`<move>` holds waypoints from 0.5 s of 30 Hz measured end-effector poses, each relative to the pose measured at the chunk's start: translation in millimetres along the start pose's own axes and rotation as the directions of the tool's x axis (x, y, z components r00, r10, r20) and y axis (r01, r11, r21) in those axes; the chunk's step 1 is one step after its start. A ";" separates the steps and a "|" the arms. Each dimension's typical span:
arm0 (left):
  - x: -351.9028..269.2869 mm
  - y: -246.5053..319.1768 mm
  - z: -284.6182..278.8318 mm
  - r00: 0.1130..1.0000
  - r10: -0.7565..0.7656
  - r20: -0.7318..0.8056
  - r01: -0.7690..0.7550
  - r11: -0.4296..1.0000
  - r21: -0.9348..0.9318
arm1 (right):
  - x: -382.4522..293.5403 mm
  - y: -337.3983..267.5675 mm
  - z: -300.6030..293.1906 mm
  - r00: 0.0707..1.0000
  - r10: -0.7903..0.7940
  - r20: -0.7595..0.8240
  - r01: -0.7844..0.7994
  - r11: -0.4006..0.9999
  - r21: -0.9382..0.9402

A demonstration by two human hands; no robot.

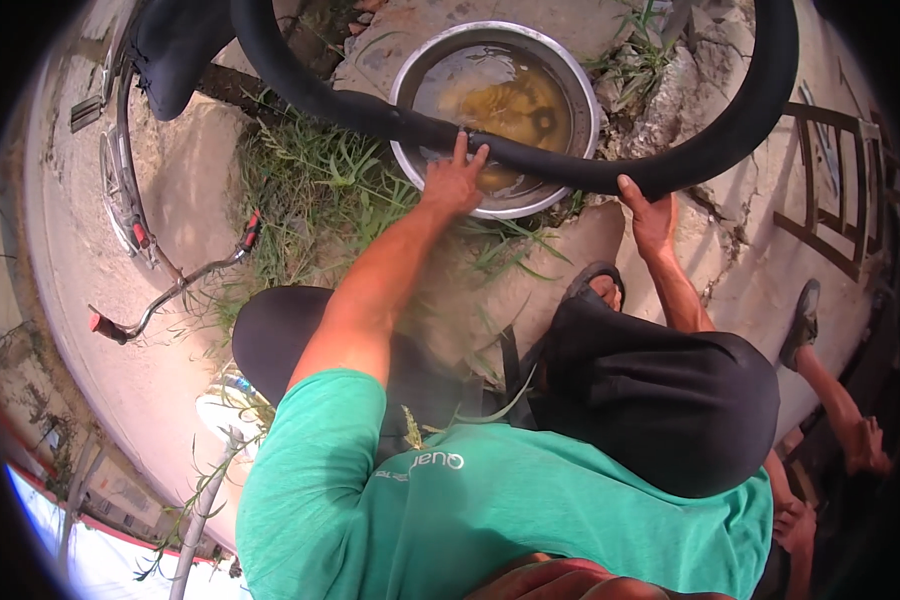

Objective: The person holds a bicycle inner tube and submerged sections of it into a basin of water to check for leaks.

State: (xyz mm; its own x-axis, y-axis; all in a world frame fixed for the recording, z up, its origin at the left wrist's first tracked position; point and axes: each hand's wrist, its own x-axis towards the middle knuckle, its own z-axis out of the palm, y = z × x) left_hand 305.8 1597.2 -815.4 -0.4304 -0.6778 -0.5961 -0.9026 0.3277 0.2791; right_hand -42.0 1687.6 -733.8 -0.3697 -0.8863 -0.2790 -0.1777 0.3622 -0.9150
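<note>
An inflated black rubber inner tube [570, 166] curves across the top of the head view, passing over a round metal basin [592, 112] of murky, yellowish water. My left hand [457, 180] rests its fingertips against the tube's near side above the basin, fingers apart. Farther right, my right hand [652, 217] grips the tube, thumb up along its side; the fingers beneath are mostly hidden. A small dark ring-shaped spot [543, 120] shows in the water. The tube's upper part runs out of view.
A bicycle's handlebar [172, 289] with red grips and its black saddle [176, 60] are at left. Grass [330, 172] grows beside the basin, with broken concrete [667, 120] to its right. A metal frame [832, 187] stands farther right. Other people's limbs [832, 397] show at lower right.
</note>
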 end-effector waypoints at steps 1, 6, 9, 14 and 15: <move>1.4 1.7 -1.1 1.000 -0.008 0.006 0.008 1.000 0.013 | 1.3 0.5 -0.8 1.000 0.016 -0.004 -0.016 1.000 -0.001; 11.5 -2.7 6.2 1.000 0.001 -0.009 -0.001 0.999 0.054 | 7.5 -6.5 0.1 0.999 0.053 0.004 -0.053 0.998 0.043; 14.8 -2.6 6.9 1.000 -0.002 0.000 0.002 0.998 0.063 | 10.7 -19.9 6.1 0.994 0.112 -0.017 -0.110 0.988 0.107; 17.6 -3.5 9.8 0.998 0.021 -0.058 -0.016 0.997 0.081 | 19.3 -26.4 8.3 0.979 0.186 -0.079 -0.172 0.973 0.156; 17.9 -3.9 9.0 0.999 0.018 -0.050 -0.014 0.996 0.084 | 21.2 -26.3 7.7 0.978 0.193 -0.081 -0.180 0.973 0.144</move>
State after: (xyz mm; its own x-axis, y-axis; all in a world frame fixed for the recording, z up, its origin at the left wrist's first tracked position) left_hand 301.6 1589.8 -833.9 -0.4468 -0.7040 -0.5521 -0.8927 0.3912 0.2237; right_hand -38.1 1657.0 -717.9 -0.4700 -0.7732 -0.4257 0.0252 0.4704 -0.8821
